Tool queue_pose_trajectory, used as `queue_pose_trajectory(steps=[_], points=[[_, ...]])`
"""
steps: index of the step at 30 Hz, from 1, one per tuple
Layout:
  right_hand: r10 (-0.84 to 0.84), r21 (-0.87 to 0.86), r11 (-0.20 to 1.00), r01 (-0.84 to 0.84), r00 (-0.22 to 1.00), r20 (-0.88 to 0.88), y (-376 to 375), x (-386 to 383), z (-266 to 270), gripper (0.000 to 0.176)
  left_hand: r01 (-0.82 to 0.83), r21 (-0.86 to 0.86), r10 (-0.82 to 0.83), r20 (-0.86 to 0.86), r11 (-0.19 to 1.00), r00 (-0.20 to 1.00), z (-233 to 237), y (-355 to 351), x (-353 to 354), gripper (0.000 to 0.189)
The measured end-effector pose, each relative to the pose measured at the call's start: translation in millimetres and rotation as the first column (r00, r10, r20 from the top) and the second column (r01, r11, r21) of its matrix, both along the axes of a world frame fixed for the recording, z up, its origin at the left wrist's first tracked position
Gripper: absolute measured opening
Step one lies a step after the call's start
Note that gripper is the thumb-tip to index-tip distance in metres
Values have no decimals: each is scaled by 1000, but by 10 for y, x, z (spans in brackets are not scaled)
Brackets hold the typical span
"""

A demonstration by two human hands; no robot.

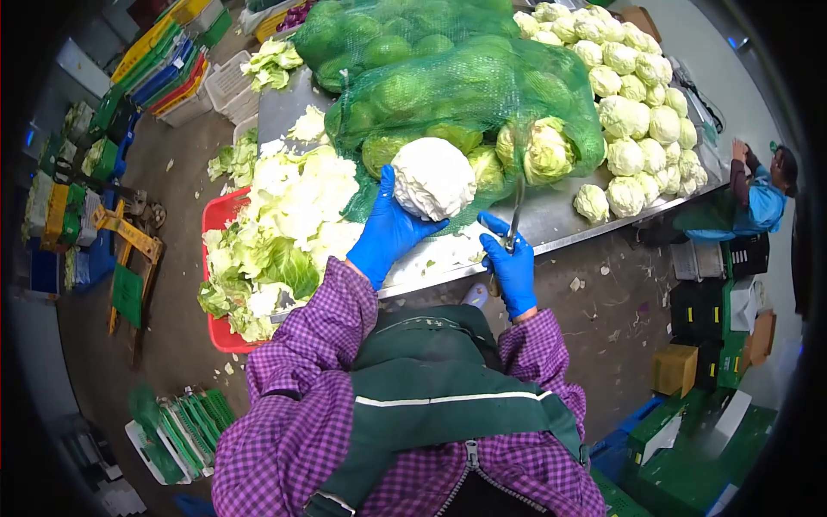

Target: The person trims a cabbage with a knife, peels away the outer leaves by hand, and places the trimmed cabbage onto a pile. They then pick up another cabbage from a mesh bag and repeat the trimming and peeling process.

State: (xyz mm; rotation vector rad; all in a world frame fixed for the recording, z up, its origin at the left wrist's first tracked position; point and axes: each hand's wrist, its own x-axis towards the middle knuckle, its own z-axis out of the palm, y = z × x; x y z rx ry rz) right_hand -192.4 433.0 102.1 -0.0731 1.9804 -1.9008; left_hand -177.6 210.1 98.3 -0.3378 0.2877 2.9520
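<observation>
My left hand (392, 226), in a blue glove, holds a white trimmed cabbage (434, 178) above the metal table's front edge. Just right of it, my right hand (510, 263), also gloved in blue, is closed on the handle of a knife (519, 207) whose blade points away from me. Behind the cabbage lie green mesh bags (431, 82) full of cabbages. One leafy cabbage (548, 152) shows at the right bag's opening. Loose leaves (297, 198) are heaped to the left, over a red basket (226, 336).
Trimmed cabbages (633, 116) are piled at the table's right. The metal table (560, 215) has its edge in front of me. A person in blue (762, 202) is at the far right. Stacked crates (164, 73) stand at the upper left, with a yellow pallet jack (129, 228) below.
</observation>
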Motion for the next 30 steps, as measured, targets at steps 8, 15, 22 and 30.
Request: queue_pose_trajectory(steps=[8,15,22,30], points=[[13,-352,935,-40,997,-81,433,-590,250,72,-72,-683,19,-84,726,996,378,807,-382,63],[-115,-436,896,87,993,-40,1339,-1176,162,65,-104,-826,71,-78,554,994,730,1913,-981,52],[-200,-478,859,182,980,13,2065,-1584,96,62,-34,-865,-3,-41,501,999,865,2651,-1512,54],[-348,-559,760,332,934,81,2545,-1883,-38,66,150,-885,-220,56,441,974,707,3111,-2002,58]])
